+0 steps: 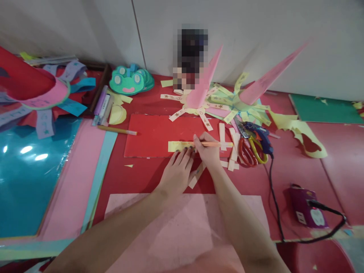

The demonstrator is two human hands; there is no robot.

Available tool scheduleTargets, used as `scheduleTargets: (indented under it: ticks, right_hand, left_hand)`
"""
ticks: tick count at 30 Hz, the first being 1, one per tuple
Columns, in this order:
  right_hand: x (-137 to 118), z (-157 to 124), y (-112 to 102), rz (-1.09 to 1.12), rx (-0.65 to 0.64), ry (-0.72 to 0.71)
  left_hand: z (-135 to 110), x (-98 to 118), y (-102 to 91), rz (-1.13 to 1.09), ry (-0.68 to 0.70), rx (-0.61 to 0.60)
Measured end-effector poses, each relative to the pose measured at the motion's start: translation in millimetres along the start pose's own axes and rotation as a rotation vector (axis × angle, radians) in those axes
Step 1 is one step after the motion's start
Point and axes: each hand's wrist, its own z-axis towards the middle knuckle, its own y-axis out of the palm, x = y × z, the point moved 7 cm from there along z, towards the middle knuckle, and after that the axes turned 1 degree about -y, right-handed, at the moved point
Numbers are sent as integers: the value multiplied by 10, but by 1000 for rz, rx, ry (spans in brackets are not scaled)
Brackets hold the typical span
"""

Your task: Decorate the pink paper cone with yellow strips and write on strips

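My right hand point(209, 151) is closed around an orange pen point(217, 144), its writing end against a pale yellow paper strip point(173, 146). Small writing shows on the strip, though my fingers hide its right end. My left hand point(179, 165) lies flat with fingers stretched, fingertips pressing on the strip's lower edge. Beneath the strip is a red board point(150, 132). Another pale strip point(195, 181) pokes out under my hands, and several loose paper strips point(233, 151) lie just to the right.
Behind stand two pink paper cones point(200, 89) point(263, 87) with lettered strips. Scissors point(248, 151) and a blue glue gun point(260, 136) lie right, its cord running to a purple power box point(307, 210). Left are green frog cutouts point(127, 80), markers point(102, 106) and a gold pen point(116, 130).
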Motion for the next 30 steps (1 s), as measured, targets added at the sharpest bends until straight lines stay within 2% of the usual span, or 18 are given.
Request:
scheduleTargets:
  ticks: [11, 17, 30]
  right_hand:
    - [6, 0, 9, 8, -12, 7]
    - [31, -5, -21, -42, 42, -10]
    - [24, 3, 0, -41, 2, -3]
  left_hand:
    - [2, -1, -9, -6, 4, 19]
    - [1, -9, 9, -3, 1, 4]
    - [0, -13, 17, -46, -10, -7]
